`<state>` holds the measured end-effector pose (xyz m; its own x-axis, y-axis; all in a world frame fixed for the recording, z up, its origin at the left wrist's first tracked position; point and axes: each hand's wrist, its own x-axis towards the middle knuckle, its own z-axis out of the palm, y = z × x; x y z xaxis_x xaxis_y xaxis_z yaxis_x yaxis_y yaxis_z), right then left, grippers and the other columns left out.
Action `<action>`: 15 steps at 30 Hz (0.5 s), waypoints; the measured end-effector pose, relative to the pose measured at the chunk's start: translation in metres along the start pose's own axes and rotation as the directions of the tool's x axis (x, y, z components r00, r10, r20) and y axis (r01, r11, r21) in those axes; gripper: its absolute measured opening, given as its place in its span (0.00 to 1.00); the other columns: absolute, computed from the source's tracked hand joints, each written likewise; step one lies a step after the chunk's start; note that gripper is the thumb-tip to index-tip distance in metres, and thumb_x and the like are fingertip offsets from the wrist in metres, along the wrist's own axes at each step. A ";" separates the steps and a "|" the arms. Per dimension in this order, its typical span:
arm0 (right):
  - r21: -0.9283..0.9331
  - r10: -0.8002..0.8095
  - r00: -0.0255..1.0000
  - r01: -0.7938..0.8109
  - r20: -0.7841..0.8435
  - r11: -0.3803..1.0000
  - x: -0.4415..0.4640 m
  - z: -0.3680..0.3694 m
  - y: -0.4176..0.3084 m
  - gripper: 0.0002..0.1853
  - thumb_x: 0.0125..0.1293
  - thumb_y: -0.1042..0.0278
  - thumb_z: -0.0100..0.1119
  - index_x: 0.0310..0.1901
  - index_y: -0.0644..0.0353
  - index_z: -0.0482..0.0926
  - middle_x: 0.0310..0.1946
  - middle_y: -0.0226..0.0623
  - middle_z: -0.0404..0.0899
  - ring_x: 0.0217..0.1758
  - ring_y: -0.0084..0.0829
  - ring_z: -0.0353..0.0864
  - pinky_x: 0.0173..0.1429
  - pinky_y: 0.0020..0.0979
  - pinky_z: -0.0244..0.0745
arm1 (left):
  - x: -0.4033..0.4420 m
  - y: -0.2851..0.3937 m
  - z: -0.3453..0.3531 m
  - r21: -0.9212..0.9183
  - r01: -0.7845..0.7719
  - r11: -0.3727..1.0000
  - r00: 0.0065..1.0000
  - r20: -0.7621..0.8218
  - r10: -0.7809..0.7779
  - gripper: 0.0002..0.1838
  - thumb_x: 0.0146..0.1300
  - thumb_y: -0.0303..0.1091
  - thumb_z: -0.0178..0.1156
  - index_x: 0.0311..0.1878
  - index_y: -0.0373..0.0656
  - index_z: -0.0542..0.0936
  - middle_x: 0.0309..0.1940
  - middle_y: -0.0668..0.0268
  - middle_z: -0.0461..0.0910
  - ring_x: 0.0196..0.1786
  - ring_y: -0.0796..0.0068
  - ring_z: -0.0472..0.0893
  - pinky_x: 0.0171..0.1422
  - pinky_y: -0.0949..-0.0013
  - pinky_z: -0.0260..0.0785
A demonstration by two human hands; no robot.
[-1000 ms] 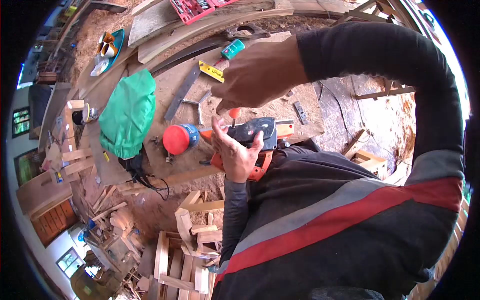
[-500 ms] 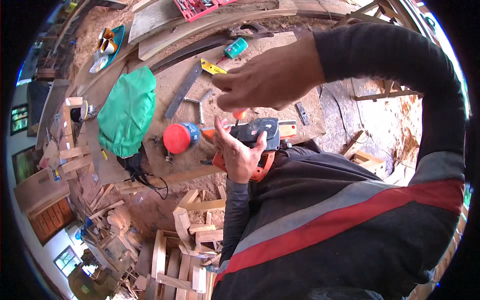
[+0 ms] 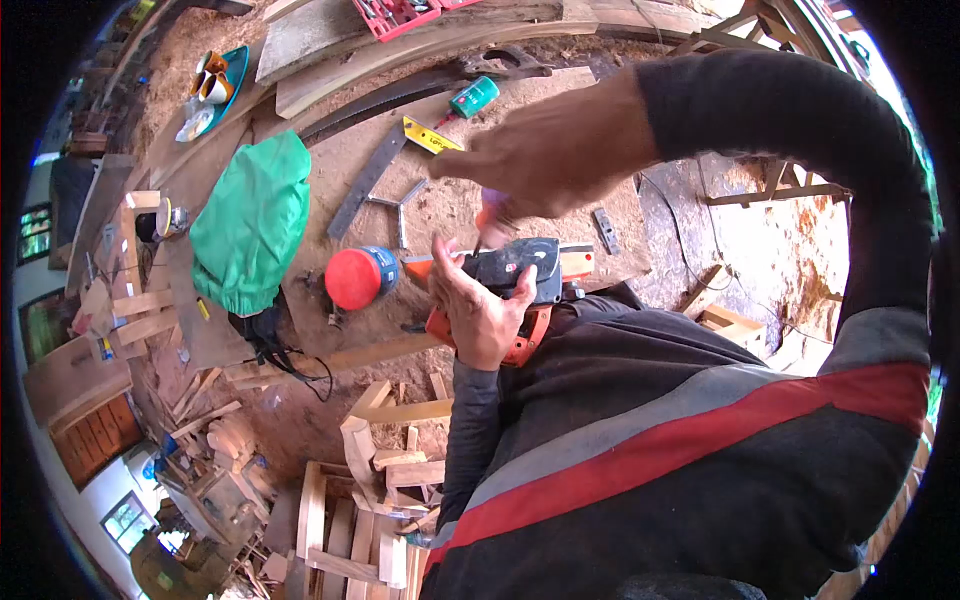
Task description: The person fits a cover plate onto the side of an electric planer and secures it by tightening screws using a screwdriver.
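An orange and black electric planer [image 3: 545, 268] rests against my front at the bench edge. My left hand [image 3: 485, 315] grips its body, with the thumb and fingers spread over the dark cover. Above it, my right hand [image 3: 560, 150] is closed around the handle of a screwdriver [image 3: 488, 218], slightly blurred. The screwdriver's orange lower handle shows under the fingers, and its shaft points down to the planer beside my left fingertips. Where the tip meets the planer is hidden.
Nearby on the bench lie a red-lidded jar [image 3: 352, 279], a green cloth bag [image 3: 250, 222], a try square [image 3: 368, 185], a metal T-shaped wrench [image 3: 402, 215], a green bottle [image 3: 474, 96] and a handsaw [image 3: 400, 92]. Wooden frames [image 3: 360, 550] stand below. Cups sit on a blue tray [image 3: 237, 75].
My right hand has turned and moved slightly right, with its fingers lower around the screwdriver handle. My left hand and the planer stay nearly in place.
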<state>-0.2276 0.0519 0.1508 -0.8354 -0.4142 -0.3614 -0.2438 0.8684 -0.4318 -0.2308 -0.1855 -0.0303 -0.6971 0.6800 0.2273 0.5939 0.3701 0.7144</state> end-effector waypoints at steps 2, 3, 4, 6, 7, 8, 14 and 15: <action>-0.169 -0.275 0.945 0.246 -0.177 0.954 0.003 0.015 0.020 0.19 0.70 0.66 0.63 0.56 0.68 0.71 0.54 0.51 0.74 0.53 0.50 0.86 0.58 0.43 0.85 | -0.002 0.001 0.000 -0.021 0.004 1.000 1.000 -0.002 -0.004 0.65 0.53 0.46 0.83 0.83 0.32 0.48 0.66 0.42 0.70 0.66 0.43 0.74 0.73 0.45 0.66; -0.369 -0.538 0.787 0.423 -0.304 0.827 0.005 0.014 0.021 0.18 0.70 0.66 0.63 0.54 0.68 0.73 0.52 0.52 0.75 0.53 0.49 0.86 0.58 0.45 0.85 | -0.001 0.001 0.000 -0.045 0.006 0.999 1.000 -0.010 -0.006 0.65 0.53 0.46 0.83 0.83 0.32 0.49 0.66 0.41 0.71 0.66 0.42 0.74 0.73 0.45 0.67; -0.449 -0.421 0.888 0.306 -0.182 0.840 0.003 0.016 0.019 0.18 0.70 0.64 0.64 0.54 0.66 0.74 0.47 0.51 0.76 0.52 0.48 0.86 0.57 0.46 0.84 | -0.001 0.002 0.001 -0.072 0.006 0.997 1.000 -0.017 -0.007 0.65 0.53 0.47 0.83 0.83 0.32 0.49 0.66 0.40 0.71 0.66 0.42 0.75 0.73 0.45 0.67; -0.285 -0.192 0.980 0.169 -0.055 0.943 0.004 0.014 0.017 0.18 0.72 0.65 0.64 0.55 0.65 0.72 0.51 0.57 0.79 0.56 0.49 0.86 0.57 0.46 0.83 | -0.002 0.002 0.001 -0.039 -0.010 0.999 1.000 -0.022 0.010 0.65 0.53 0.47 0.83 0.83 0.32 0.49 0.66 0.40 0.71 0.66 0.42 0.75 0.72 0.45 0.68; -0.223 -0.142 0.990 0.137 -0.007 0.965 0.006 0.014 0.018 0.18 0.72 0.64 0.64 0.56 0.65 0.72 0.53 0.59 0.79 0.58 0.50 0.85 0.57 0.46 0.83 | -0.002 0.001 0.000 0.001 -0.026 1.000 0.999 -0.025 0.026 0.66 0.53 0.48 0.83 0.83 0.32 0.49 0.66 0.39 0.71 0.67 0.42 0.75 0.72 0.45 0.68; -0.163 -0.091 0.995 0.097 0.040 0.982 0.008 0.013 0.019 0.19 0.73 0.64 0.64 0.56 0.65 0.71 0.56 0.62 0.79 0.60 0.50 0.84 0.56 0.46 0.83 | 0.000 0.000 0.000 0.000 -0.027 1.000 0.999 -0.031 0.027 0.66 0.53 0.48 0.83 0.83 0.32 0.49 0.66 0.39 0.71 0.67 0.42 0.75 0.72 0.45 0.68; -0.176 -0.174 0.983 0.162 -0.059 0.971 0.000 0.010 0.008 0.21 0.70 0.61 0.67 0.57 0.65 0.74 0.47 0.49 0.80 0.55 0.47 0.85 0.55 0.42 0.85 | -0.003 -0.001 0.000 -0.014 0.027 1.000 1.000 0.015 -0.027 0.67 0.49 0.44 0.85 0.82 0.31 0.49 0.68 0.41 0.67 0.67 0.44 0.72 0.73 0.48 0.70; -0.503 -0.465 0.882 0.367 -0.080 0.783 0.004 0.010 0.008 0.19 0.70 0.60 0.66 0.55 0.64 0.77 0.40 0.43 0.81 0.51 0.42 0.86 0.53 0.39 0.84 | -0.004 -0.001 0.000 -0.018 0.017 1.000 1.000 0.009 -0.016 0.66 0.49 0.43 0.85 0.82 0.32 0.50 0.67 0.42 0.67 0.67 0.43 0.72 0.73 0.47 0.70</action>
<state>-0.2278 0.0546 0.1381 -0.6626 -0.7471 -0.0523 -0.7451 0.6647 -0.0553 -0.2288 -0.1884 -0.0313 -0.7031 0.6795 0.2095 0.5750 0.3701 0.7296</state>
